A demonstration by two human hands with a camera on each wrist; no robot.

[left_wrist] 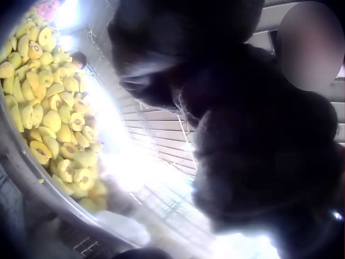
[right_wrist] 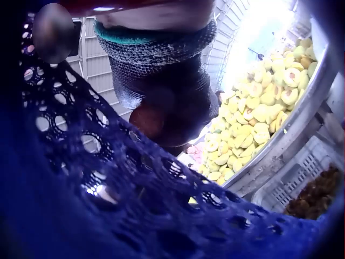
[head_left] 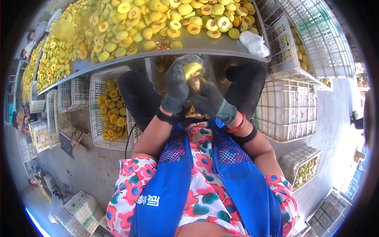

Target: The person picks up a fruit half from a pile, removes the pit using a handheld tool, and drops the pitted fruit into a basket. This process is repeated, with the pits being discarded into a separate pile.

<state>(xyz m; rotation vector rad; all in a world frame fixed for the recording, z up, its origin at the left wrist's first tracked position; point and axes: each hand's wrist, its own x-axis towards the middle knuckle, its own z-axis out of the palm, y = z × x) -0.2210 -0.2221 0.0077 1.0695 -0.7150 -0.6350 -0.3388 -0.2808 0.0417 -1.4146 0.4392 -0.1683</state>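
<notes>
My left hand (head_left: 176, 81), in a dark grey glove, grips a yellow-green peach half (head_left: 192, 69) just in front of the metal table's edge. In the left wrist view the glove (left_wrist: 259, 124) is a dark shape and the fruit is hidden behind it. My right hand (head_left: 209, 99), gloved too, is curled close under the fruit around a small brown thing (head_left: 196, 84), whose kind I cannot tell. In the right wrist view a round brown end (right_wrist: 148, 120) shows at the shaded glove (right_wrist: 167, 81). Many peach halves (head_left: 158, 15) are heaped on the metal table (head_left: 221, 47).
A white plastic bag (head_left: 254, 43) lies at the table's right corner. Beside my left leg stands a crate (head_left: 94, 130) of peach halves. Between my knees is another crate (right_wrist: 285, 183) with brown bits. Stacked crates (head_left: 286, 110) stand close on the right.
</notes>
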